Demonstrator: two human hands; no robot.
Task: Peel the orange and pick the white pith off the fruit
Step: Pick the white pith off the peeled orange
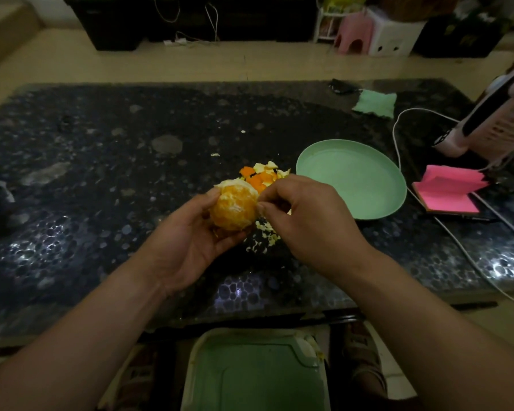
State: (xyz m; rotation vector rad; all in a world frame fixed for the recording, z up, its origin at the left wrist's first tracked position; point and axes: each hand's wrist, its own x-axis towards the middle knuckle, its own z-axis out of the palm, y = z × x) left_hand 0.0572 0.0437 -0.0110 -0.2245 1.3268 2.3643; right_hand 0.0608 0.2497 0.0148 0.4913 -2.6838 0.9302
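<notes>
My left hand [187, 232] cups a peeled orange [234, 207] from below and the left, thumb against its upper left side. White pith streaks remain on the fruit, thickest along its top. My right hand [303, 215] is at the orange's right side, thumb and forefinger pinched together against the fruit's surface; whether they hold a pith strand is too small to tell. Behind the hands lies a pile of orange peel pieces [260, 175]. Shreds of white pith [263, 235] are scattered on the dark table below the fruit.
A pale green plate [353, 179] sits right of the hands. Pink sticky notes [450, 189], a white cable [398, 134], a pink appliance [487, 126] and a green cloth [375, 103] lie further right. A green stool [254, 372] stands below the table's [101, 173] near edge.
</notes>
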